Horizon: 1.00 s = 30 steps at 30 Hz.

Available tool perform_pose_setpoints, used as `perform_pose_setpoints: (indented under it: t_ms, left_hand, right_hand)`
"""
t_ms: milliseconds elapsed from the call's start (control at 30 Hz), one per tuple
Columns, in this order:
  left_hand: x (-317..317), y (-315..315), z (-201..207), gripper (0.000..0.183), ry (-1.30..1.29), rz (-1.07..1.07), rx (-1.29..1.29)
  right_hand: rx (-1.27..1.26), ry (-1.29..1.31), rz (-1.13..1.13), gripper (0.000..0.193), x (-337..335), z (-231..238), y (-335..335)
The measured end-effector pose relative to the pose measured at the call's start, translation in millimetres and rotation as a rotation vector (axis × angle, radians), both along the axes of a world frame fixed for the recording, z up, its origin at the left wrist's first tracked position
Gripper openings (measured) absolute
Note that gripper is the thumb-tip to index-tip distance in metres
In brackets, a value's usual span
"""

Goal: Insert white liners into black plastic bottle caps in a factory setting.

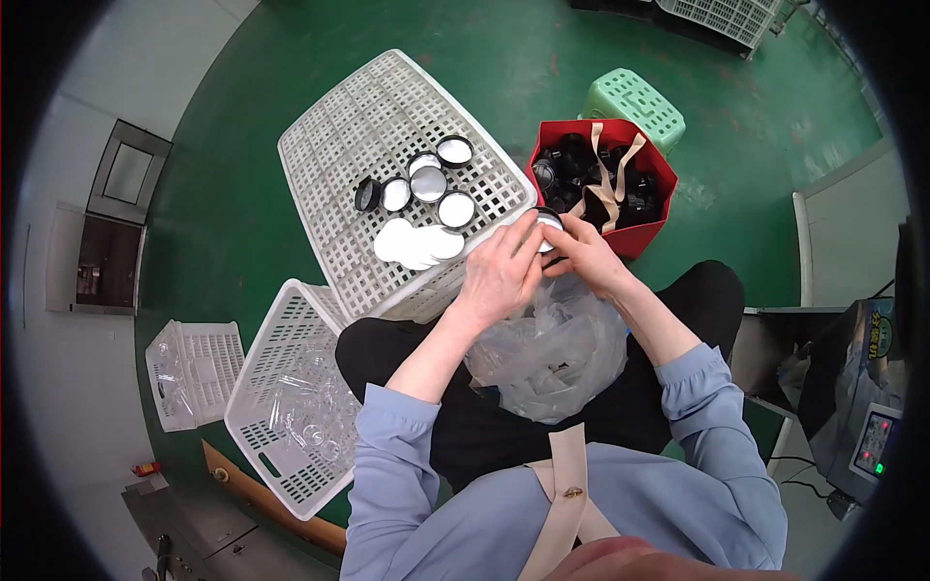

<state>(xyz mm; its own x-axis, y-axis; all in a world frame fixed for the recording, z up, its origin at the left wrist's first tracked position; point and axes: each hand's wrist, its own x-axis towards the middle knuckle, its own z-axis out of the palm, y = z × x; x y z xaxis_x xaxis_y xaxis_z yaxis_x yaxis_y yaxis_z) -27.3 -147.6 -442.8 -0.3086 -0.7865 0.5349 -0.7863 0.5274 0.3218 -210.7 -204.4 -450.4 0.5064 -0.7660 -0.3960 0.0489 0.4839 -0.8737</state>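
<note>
Both my hands meet around a black round lid (549, 216) with a white disc in it, above my lap. My left hand (502, 268) has its fingertips pressed at the lid's left side, while my right hand (589, 256) pinches it from the right. To the left, on an upturned white plastic crate (339, 145), lie several black lids (456, 209) with white or silvery insides; one (367, 195) stands on edge. A loose pile of white discs (417, 244) lies nearer to me. A translucent plastic bag (567, 353) rests on my lap; its contents are unclear.
Beyond my right hand stands a red bag (632, 242) filled with black lids, its beige handles folded over them. A green stool (635, 102) is behind it. At left, a white basket (281, 474) holds clear plastic pieces, beside another crate (213, 363). A machine (877, 441) stands at right.
</note>
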Motion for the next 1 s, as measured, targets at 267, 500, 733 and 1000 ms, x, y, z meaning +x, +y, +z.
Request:
perform_pose_setpoints:
  t_ms: [267, 500, 733, 1000]
  left_hand:
    - [-18.9, 9.7, -18.9, 0.061, 0.874, 0.174, 0.707]
    - [-6.1, -0.7, -36.8, 0.045, 1.259, 0.195, 0.885]
    - [-4.8, -3.2, -39.3, 0.034, 1.068, 0.287, 0.769]
    - [-6.1, 2.4, -52.6, 0.027, 0.862, 0.249, 0.638]
  right_hand:
    - [-0.083, 0.076, 0.026, 0.040, 1.9, 2.3, -1.7]
    - [-0.190, 0.149, 0.124, 0.040, 4.1, -5.2, 6.1]
    - [-0.367, 0.322, 0.123, 0.041, 12.5, -18.5, 5.1]
    - [-0.373, 0.319, 0.090, 0.023, 12.4, -18.4, 11.2]
